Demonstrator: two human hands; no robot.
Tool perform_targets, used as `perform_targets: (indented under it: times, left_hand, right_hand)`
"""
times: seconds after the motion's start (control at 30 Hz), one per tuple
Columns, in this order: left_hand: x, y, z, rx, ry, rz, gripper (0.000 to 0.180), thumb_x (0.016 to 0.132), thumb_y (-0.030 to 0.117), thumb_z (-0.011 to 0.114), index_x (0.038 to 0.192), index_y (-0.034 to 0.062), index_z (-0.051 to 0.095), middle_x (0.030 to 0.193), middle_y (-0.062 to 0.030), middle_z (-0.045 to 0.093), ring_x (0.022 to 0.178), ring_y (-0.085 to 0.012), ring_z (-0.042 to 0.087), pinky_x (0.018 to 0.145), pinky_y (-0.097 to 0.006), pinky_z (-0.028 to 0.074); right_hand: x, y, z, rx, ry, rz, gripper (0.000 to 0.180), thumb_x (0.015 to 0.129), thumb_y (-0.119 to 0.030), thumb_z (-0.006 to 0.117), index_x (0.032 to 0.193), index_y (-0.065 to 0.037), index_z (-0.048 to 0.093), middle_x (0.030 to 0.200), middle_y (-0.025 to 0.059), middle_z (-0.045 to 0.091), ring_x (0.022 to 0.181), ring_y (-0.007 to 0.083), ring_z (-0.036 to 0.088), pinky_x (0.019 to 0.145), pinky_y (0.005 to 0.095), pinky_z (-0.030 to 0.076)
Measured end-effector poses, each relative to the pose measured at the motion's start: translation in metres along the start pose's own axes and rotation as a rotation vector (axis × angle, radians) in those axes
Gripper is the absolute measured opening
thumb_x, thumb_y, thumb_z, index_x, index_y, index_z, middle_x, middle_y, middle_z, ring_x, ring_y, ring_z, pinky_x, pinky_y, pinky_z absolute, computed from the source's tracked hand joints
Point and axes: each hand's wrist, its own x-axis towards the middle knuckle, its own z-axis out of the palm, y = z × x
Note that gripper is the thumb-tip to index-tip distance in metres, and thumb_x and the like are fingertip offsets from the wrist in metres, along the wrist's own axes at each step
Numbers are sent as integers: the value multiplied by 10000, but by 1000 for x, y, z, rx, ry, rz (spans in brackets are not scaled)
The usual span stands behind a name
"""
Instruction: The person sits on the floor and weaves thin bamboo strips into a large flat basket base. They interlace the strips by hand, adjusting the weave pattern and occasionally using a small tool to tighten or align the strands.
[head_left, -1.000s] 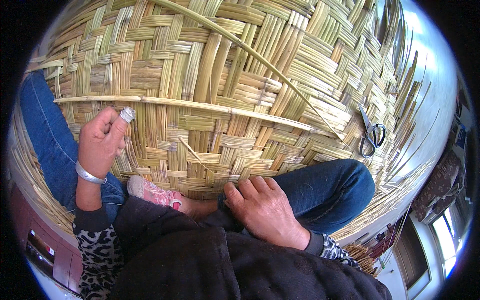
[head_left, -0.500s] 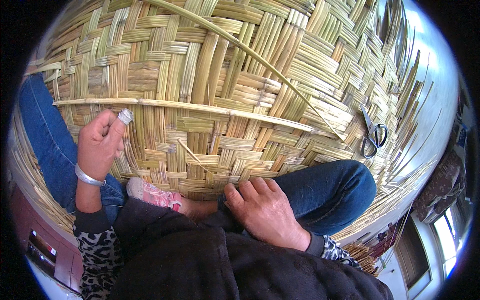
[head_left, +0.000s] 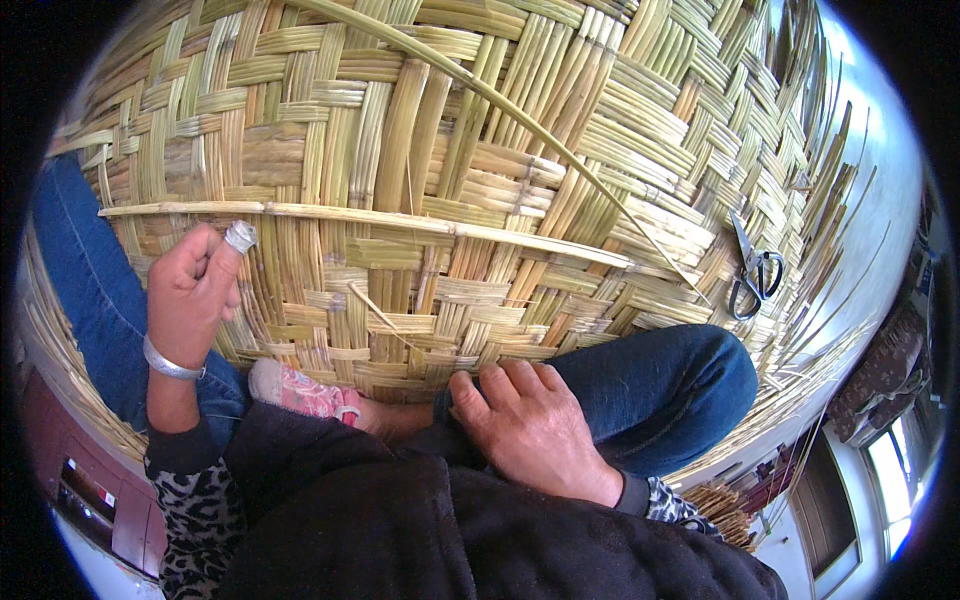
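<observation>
My left hand (head_left: pixel 195 285) is curled into a loose fist with the thumb pointing up, and I see nothing held in it. A silvery wrapping (head_left: pixel 241 236) covers the tip of that thumb, and a metal bracelet (head_left: pixel 172 360) circles the wrist. The hand is over the near left part of a large woven reed mat (head_left: pixel 470 165), close to a thin pale reed strip (head_left: pixel 400 222) lying across it. Resting on my lap, my right hand (head_left: pixel 535 425) lies back upward with its fingers laid over my leg. A longer greenish reed strip (head_left: pixel 520 118) runs slantwise across the mat.
Black-handled scissors (head_left: pixel 755 275) lie partly opened on the mat at the right. Loose reed ends (head_left: pixel 820 215) stick out past its right edge. My crossed legs in jeans (head_left: pixel 660 390) and a pink patterned sock (head_left: pixel 300 390) border the near side. A reed bundle (head_left: pixel 718 515) stands at lower right.
My left hand sits very slightly farther left, in the same fist. The mat and scissors appear shifted a little as the view moves. My right hand rests in the same place.
</observation>
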Motion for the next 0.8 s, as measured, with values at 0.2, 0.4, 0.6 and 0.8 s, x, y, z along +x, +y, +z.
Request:
perform_targets:
  times: [0.2, 0.4, 0.6, 0.8]
  left_hand:
    - [1, -4, 2, 8, 24, -21, 321, 1082, 254, 639, 807, 99, 579, 603, 34, 558, 491, -22, 484, 430, -208, 354]
    - [1, -6, -1, 21, 9, 21, 317, 1081, 252, 641, 810, 100, 580, 600, 37, 553, 488, -19, 476, 433, -205, 353]
    - [0, -5, 1, -3, 8, 19, 304, 1083, 245, 637, 821, 102, 581, 605, 42, 555, 489, -14, 472, 435, -200, 356]
    - [0, -1, 0, -8, 12, -21, 292, 1073, 178, 644, 805, 82, 576, 612, 33, 563, 502, -13, 486, 440, -204, 359]
  right_hand:
    - [-1, -1, -2, -8, -53, 20, 326, 901, -213, 688, 1194, -74, 659, 1023, 66, 655, 966, 238, 651, 804, 365, 528]
    - [-2, -2, -4, -14, -79, 17, 338, 890, -206, 672, 1203, -80, 655, 1044, 73, 663, 988, 243, 656, 822, 369, 527]
    - [-2, -2, -3, -21, -50, 15, 314, 909, -222, 691, 1186, -78, 659, 1031, 69, 660, 971, 242, 651, 812, 371, 522]
    - [-2, -2, -2, 0, -43, 14, 314, 913, -227, 697, 1185, -75, 660, 1022, 68, 655, 948, 240, 644, 802, 372, 516]
